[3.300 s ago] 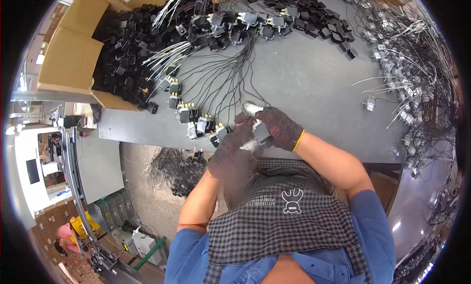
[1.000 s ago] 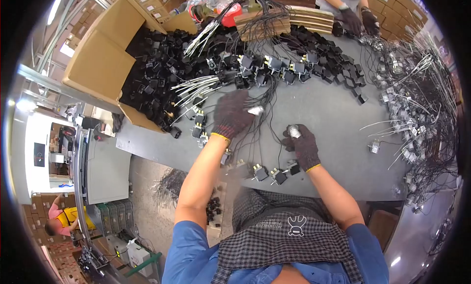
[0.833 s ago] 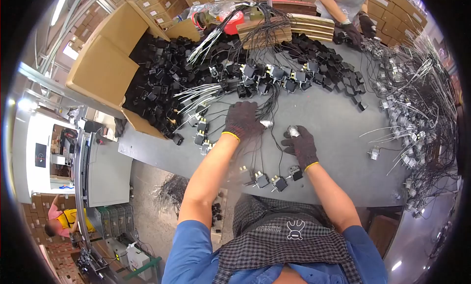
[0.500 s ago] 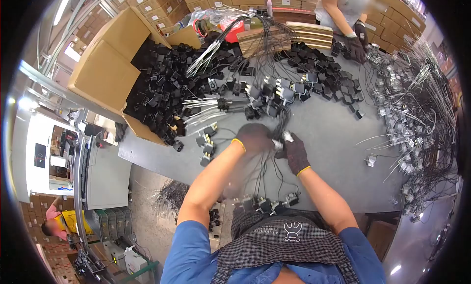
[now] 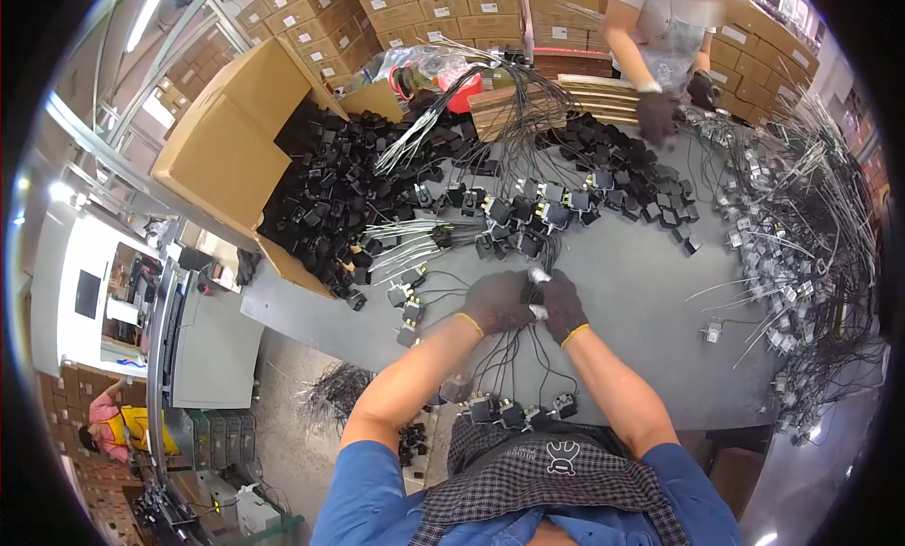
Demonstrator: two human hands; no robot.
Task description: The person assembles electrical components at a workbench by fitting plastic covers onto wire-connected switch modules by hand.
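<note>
My left hand (image 5: pixel 500 301) and my right hand (image 5: pixel 563 306), both in dark knit gloves with white-wrapped fingertips, meet over the grey table. Both are closed around a bundle of black cables (image 5: pixel 545 256). Beyond them the bundle runs to a cluster of black plugs (image 5: pixel 533 213) with metal pins. On the near side the cables fan down to several plugs (image 5: pixel 510 413) at the table's front edge, by the checked apron. More plugs (image 5: pixel 411 310) lie left of my left hand. White-tipped cable ends (image 5: pixel 405 244) lie beyond those.
An open cardboard box (image 5: pixel 226 159) spills black parts (image 5: pixel 325 192) at the left. Wooden strips (image 5: pixel 517 110) stand at the back. Tangled cables with metal-faced plugs (image 5: pixel 778 263) line the right side of the table (image 5: pixel 650 310). A co-worker's gloved hands (image 5: pixel 657 115) are at the back right.
My hands, apart earlier, have come together around the cable bundle. The near plugs have shifted toward the apron. The view has tilted up, showing more of the co-worker.
</note>
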